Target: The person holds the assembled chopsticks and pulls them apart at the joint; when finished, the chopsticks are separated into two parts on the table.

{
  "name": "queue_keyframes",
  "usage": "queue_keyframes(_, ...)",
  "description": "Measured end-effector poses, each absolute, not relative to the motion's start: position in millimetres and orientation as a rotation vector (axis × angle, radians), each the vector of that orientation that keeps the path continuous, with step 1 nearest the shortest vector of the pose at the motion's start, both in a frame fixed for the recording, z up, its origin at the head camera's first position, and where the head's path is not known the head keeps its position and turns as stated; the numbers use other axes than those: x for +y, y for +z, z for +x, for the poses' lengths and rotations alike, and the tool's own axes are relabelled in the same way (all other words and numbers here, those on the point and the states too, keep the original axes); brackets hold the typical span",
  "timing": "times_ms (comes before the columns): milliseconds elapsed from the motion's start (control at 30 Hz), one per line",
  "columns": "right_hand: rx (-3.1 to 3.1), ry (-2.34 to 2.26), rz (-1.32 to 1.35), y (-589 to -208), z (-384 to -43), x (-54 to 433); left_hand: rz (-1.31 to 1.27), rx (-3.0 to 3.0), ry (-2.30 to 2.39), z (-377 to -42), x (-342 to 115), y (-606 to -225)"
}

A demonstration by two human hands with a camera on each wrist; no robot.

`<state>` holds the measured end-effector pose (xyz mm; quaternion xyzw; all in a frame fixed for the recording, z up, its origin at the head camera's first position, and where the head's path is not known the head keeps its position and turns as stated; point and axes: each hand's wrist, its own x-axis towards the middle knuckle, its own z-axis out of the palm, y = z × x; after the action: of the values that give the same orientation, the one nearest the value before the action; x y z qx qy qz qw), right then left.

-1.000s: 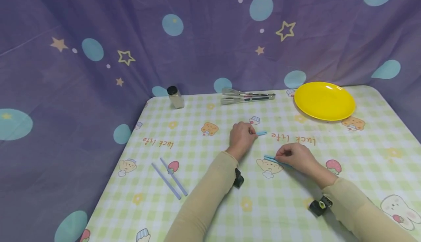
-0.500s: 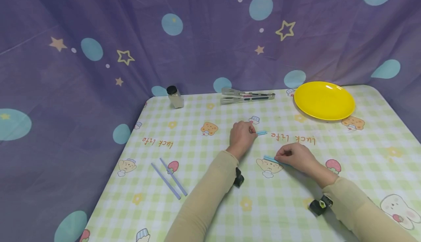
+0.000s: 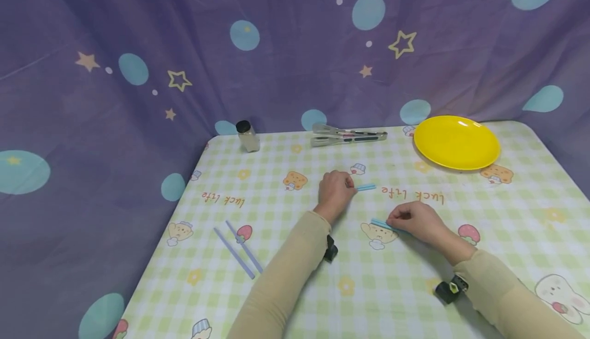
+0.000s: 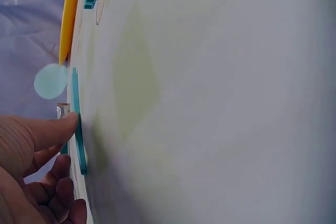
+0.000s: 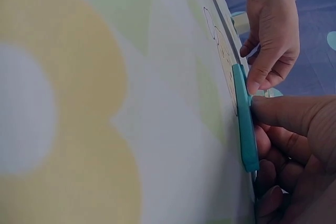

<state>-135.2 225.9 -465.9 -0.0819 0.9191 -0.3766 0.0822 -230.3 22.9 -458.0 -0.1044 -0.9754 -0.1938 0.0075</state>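
My left hand [image 3: 336, 194] is at the middle of the table, thumb and finger pinching one end of a slim light-blue sealing clip [image 3: 367, 187]. In the left wrist view the thumb tip lies on the side of this clip [image 4: 77, 93], which is low over the cloth; the other fingers are loosely curled. Nearer the body, my right hand [image 3: 417, 221] pinches a second light-blue sealing clip [image 3: 379, 223] between thumb and fingers. In the right wrist view that clip [image 5: 244, 124] runs lengthwise past the thumb, its far side hidden by the fingers.
Two long lilac strips [image 3: 234, 253] lie to the left on the checked tablecloth [image 3: 304, 288]. Along the back stand a black-capped jar [image 3: 248, 136], metal tongs [image 3: 349, 136] and a yellow plate [image 3: 456, 143]. A purple curtain [image 3: 286, 62] hangs behind the table.
My left hand has shifted slightly left along its clip, so a little more of the clip shows. The right hand keeps its grip and has hardly moved.
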Motion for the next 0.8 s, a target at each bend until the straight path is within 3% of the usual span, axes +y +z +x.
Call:
queue_keyframes(333, 2.743, -1.119, -0.238, -462, -134, 222, -0.347, -3.019, -0.599, -222, 11, -449)
queue_keyframes(800, 2.709, -1.136, -0.195, -452, -140, 218, -0.406, -2.98, -0.935, -196, -42, -439)
